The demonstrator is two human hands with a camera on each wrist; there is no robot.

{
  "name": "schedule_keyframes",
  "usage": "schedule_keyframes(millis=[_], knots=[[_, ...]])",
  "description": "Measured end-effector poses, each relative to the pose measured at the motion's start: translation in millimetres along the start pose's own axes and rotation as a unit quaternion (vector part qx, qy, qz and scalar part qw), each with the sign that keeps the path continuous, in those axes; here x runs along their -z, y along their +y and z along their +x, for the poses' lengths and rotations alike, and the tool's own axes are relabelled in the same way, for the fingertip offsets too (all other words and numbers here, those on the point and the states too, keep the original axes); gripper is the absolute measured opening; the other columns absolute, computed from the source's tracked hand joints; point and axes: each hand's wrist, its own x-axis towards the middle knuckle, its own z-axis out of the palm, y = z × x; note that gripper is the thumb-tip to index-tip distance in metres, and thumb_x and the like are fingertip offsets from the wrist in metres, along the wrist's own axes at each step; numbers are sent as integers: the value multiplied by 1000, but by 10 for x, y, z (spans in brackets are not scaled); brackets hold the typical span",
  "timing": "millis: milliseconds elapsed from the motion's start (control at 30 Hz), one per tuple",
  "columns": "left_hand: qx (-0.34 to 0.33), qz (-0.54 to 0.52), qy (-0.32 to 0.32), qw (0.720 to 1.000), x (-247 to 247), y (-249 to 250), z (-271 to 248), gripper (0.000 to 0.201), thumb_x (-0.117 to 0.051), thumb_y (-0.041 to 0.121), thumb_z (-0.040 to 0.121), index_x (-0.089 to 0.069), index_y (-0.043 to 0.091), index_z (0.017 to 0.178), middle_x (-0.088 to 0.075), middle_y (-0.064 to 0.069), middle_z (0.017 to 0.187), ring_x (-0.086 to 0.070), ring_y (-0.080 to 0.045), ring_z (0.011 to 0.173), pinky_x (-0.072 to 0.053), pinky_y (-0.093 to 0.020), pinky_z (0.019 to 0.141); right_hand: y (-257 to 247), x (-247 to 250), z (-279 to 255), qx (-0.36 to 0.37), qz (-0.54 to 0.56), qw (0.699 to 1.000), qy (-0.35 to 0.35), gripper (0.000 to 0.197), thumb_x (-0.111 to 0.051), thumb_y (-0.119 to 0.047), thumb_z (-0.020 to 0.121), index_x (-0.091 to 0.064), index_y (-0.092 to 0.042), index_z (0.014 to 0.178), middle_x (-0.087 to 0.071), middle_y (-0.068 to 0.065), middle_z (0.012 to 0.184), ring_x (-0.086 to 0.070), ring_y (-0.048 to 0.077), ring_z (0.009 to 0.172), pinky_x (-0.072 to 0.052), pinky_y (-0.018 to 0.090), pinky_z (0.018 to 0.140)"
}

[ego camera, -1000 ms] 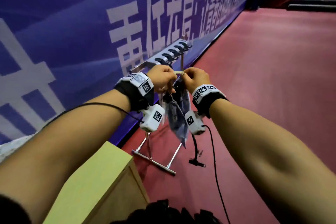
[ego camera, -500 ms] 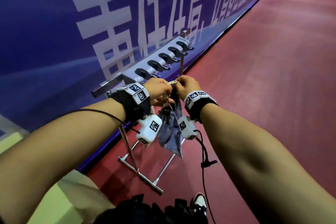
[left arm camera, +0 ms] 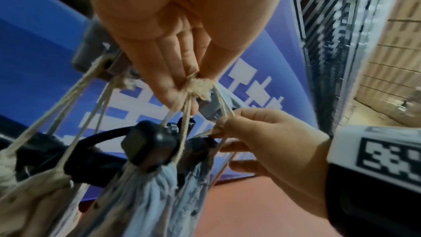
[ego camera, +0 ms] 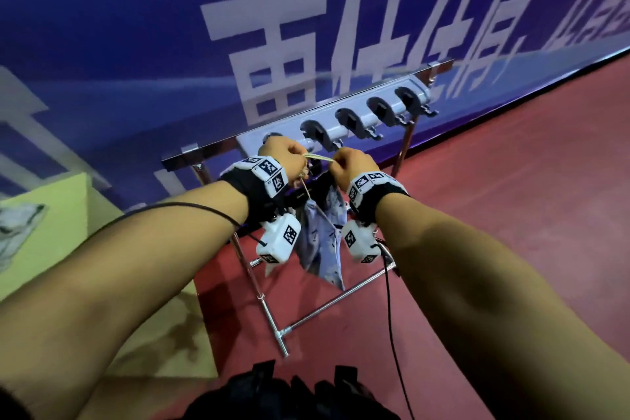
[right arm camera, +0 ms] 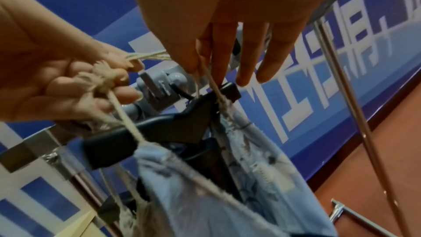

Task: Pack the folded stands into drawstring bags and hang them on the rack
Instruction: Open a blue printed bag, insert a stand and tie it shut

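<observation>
A light blue patterned drawstring bag hangs from a beige cord stretched between my two hands, just in front of the rack's grey hook bar. My left hand pinches the cord's knotted end. My right hand pinches the cord's other strands. The black folded stand sticks out of the bag's gathered mouth. A grey hook sits right behind the cord. In the left wrist view a beige bag hangs by its cords at the left.
The rack's chrome legs and floor bar stand on the red floor against a blue banner wall. A yellow-green box with a pale bag on it is at my left. A black cable dangles from my right wrist.
Both hands have carried the blue bag closer to the left end of the hook bar, and my view has turned down onto the rack. Both pinches on the cord are unchanged.
</observation>
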Motion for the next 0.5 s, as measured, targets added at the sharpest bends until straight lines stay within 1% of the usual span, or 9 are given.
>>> schedule_keyframes(millis=[67, 133, 167, 200, 267, 333, 367, 433, 500], knots=[[20, 11, 34, 999, -14, 6, 55, 23, -56, 1, 80, -67, 14, 64, -68, -7, 58, -65, -22, 50, -59, -34, 53, 36, -85, 75, -1, 14, 1000, -21, 15, -56, -29, 92, -64, -17, 96, -70, 12, 90, -64, 33, 88, -49, 33, 74], [31, 65, 51, 996, -44, -1, 114, 16, -57, 6, 80, -70, 10, 72, -71, -8, 65, -68, -23, 52, -60, -36, 55, 58, -169, 141, -2, 34, 999, -30, 15, -56, -28, 93, -65, -17, 97, -67, 10, 84, -64, 33, 85, -46, 30, 70], [36, 100, 50, 993, -58, 3, 134, 12, -58, 10, 80, -70, 8, 80, -73, -10, 71, -70, -25, 59, -61, -38, 59, 64, -207, 168, -5, 49, 998, -29, 14, -57, -28, 93, -66, -17, 97, -64, 8, 81, -63, 32, 84, -44, 29, 70], [40, 137, 45, 989, -67, 12, 137, 14, -60, 13, 79, -69, 7, 88, -73, -12, 79, -71, -28, 67, -61, -39, 64, 66, -234, 183, -8, 62, 998, -27, 14, -57, -27, 93, -66, -18, 97, -63, 6, 80, -62, 30, 83, -44, 28, 71], [28, 221, 38, 974, -75, 61, 115, 22, -61, 16, 81, -66, 5, 99, -71, -16, 92, -69, -34, 80, -58, -35, 72, 49, -282, 223, -13, 74, 997, -32, 14, -58, -27, 93, -68, -17, 96, -62, 5, 80, -62, 28, 82, -48, 29, 74], [15, 277, 17, 961, -84, 116, 76, 22, -61, 15, 84, -68, 7, 103, -68, -19, 98, -65, -38, 88, -50, -31, 68, 45, -332, 260, -17, 76, 996, -46, 14, -60, -30, 92, -68, -19, 89, -65, 6, 80, -65, 29, 83, -52, 32, 76], [13, 294, 8, 956, -98, 118, 85, 22, -61, 15, 86, -69, 8, 105, -66, -20, 100, -64, -39, 91, -46, -32, 67, 41, -347, 269, -18, 75, 996, -52, 14, -61, -32, 91, -67, -21, 85, -67, 6, 81, -65, 29, 83, -53, 33, 77], [8, 321, 5, 947, -121, 122, 108, 23, -61, 16, 88, -67, 6, 107, -65, -21, 104, -63, -39, 94, -45, -34, 67, 28, -368, 288, -19, 77, 995, -66, 18, -62, -34, 91, -65, -21, 79, -69, 8, 81, -66, 29, 83, -54, 33, 76], [16, 327, 8, 945, -133, 106, 160, 23, -62, 17, 88, -66, 3, 105, -65, -21, 105, -63, -39, 95, -47, -35, 71, 25, -378, 300, -21, 87, 993, -80, 22, -62, -35, 91, -65, -20, 76, -67, 7, 75, -65, 29, 78, -52, 31, 72]])
